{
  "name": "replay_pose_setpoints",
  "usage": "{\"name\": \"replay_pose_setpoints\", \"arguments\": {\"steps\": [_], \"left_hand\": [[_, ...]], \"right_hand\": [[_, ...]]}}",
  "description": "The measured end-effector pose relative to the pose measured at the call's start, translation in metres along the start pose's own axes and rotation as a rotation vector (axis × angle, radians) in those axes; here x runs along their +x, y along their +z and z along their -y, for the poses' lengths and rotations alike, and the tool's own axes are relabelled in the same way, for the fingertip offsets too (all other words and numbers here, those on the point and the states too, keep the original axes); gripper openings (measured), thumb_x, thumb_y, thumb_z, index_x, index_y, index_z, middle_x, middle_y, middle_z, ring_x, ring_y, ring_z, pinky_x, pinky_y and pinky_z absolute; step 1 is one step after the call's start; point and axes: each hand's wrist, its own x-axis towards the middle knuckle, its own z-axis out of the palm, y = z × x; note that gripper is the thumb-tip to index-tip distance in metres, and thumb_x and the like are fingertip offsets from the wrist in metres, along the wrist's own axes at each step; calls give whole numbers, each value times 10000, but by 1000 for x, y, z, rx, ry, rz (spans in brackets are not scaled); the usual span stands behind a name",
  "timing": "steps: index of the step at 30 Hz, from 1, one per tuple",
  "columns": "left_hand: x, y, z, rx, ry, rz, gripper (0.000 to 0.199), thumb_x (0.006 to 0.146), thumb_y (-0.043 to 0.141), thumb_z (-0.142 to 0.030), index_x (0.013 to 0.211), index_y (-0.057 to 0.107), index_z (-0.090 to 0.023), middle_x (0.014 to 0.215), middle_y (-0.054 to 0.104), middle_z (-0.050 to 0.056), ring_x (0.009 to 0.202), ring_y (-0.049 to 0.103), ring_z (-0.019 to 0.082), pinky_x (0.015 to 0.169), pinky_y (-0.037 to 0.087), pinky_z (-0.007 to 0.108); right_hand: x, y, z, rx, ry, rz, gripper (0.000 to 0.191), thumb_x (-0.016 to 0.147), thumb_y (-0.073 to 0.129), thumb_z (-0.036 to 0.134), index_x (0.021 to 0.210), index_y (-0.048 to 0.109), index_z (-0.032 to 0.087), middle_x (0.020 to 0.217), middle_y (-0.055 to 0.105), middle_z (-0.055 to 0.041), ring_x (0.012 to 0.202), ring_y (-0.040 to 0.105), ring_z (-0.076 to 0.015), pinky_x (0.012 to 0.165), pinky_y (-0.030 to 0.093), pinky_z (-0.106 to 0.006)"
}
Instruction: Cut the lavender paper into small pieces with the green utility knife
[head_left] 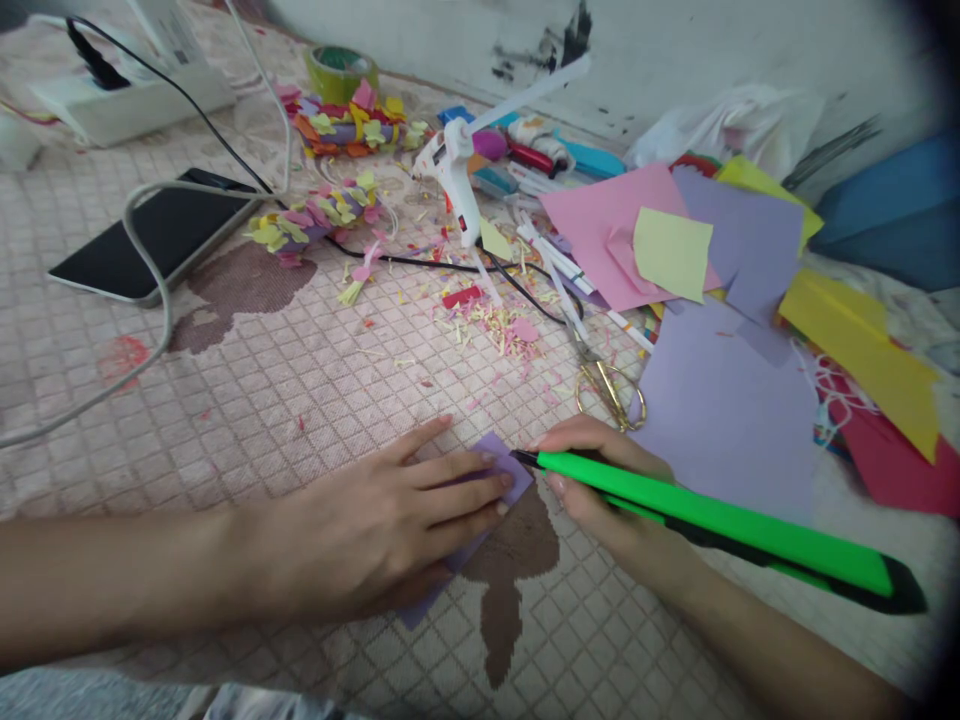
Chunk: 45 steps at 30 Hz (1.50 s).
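My left hand (375,520) lies flat on a small piece of lilac paper (508,477), pressing it to the patterned mat (300,400). The paper's edges show past my fingertips and below my palm. My right hand (607,480) grips a bright green utility knife (712,525), its black tip touching near the paper's upper edge. The blade itself is too small to make out. Just beyond my right hand lie gold-handled scissors (606,393).
Large lilac, pink, yellow and red paper sheets (720,410) spread across the right. Behind them are a white hot glue gun (451,170), paper-flower garlands (315,220), a tape roll (340,73), a black phone (154,235), a power strip (131,105), cables and paper scraps.
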Motion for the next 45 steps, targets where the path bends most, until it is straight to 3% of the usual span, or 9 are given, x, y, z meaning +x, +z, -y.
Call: {"name": "replay_pose_setpoints", "arguments": {"steps": [5,14,18,30,37,45], "left_hand": [[-1,11,-8,66,-38,-13,434,1030,544,-361,1411,561,-154,1566,493,68,1471,409,243,1289,-87,432],[0,13,-11,20,-70,-44,481,1009,590,-367,1435,535,-149,1539,523,76,1460,419,256,1297,56,460],[0,14,-11,25,-71,-55,483,1011,588,-369,1433,537,-140,1540,525,65,1456,420,259,1297,16,460],[0,12,-11,14,-71,-63,475,1015,574,-354,1440,534,-145,1519,547,73,1438,448,258,1292,84,453],[0,13,-10,16,-71,-51,480,1017,572,-362,1441,532,-139,1537,529,61,1442,438,259,1294,-2,438],[1,5,-9,-8,-61,-40,451,1019,528,-296,1447,530,-155,1522,546,52,1462,425,245,1289,156,463]], "right_hand": [[0,0,-1,-16,-15,4,159,857,612,118,934,682,239,841,725,7,753,695,-126,672,567,-231],[1,1,-1,-26,-39,28,167,864,597,113,946,679,233,849,715,14,750,672,-115,649,537,-231],[-1,1,-2,2,-26,59,175,882,594,123,976,673,248,878,711,8,776,667,-131,668,544,-260],[-1,3,-4,28,-16,66,179,896,596,129,979,669,270,888,711,8,791,660,-150,691,546,-297],[0,3,-3,31,-25,67,171,890,604,133,978,668,265,884,715,10,790,667,-146,695,549,-288],[3,4,0,-4,-47,73,187,880,591,124,962,673,271,853,724,2,761,682,-160,672,565,-306]]}}
